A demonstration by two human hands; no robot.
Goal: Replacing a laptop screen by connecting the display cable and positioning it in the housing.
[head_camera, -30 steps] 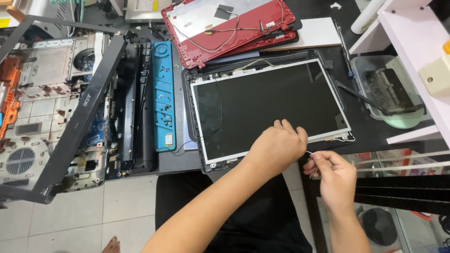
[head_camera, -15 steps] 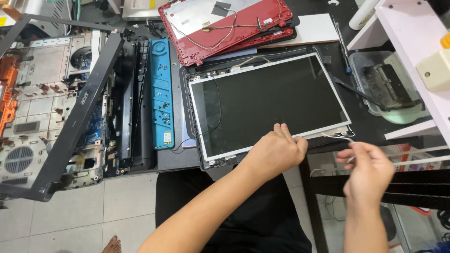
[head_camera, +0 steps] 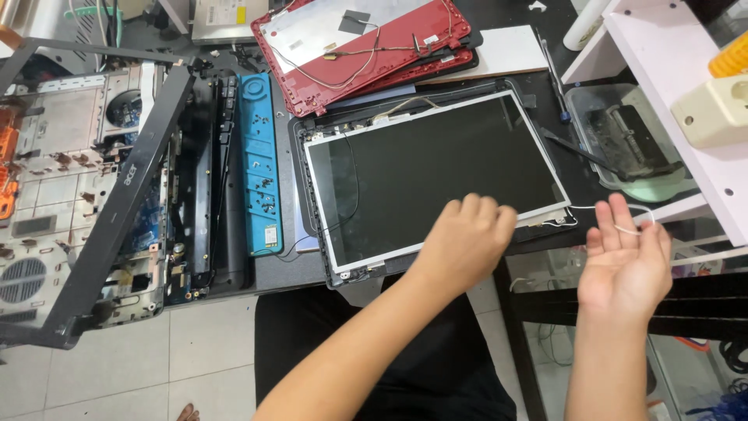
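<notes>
Left hand [head_camera: 467, 242] covers the front edge of the laptop screen panel [head_camera: 436, 171], so the contact underneath is hidden; fingers curled, knuckles up, grip looks closed down on the panel's bottom frame, though what exactly it pinches is hard to tell. Right hand [head_camera: 623, 257] is off the worktop's [head_camera: 273, 269] front right corner, palm up, fingers spread and loose, a thin white wire [head_camera: 615, 222] draped across the fingers, not pinched. Where the wire ends at the panel's near right corner is hard to make out.

Panel lies flat at the worktop's front edge, middle-right: dark glossy glass, thin silver metal frame, sitting in a black plastic lid shell.

Red plastic laptop cover [head_camera: 366, 47] with thin cables sits at the back edge, partly cut off. Blue plastic strip [head_camera: 259, 164] lies left of the panel. Black bezel frame [head_camera: 117, 210] leans over grey laptop bases [head_camera: 47, 156] at the left, cut off by the picture edge. Clear tray [head_camera: 631, 140] at the right edge, contents unclear.
</notes>
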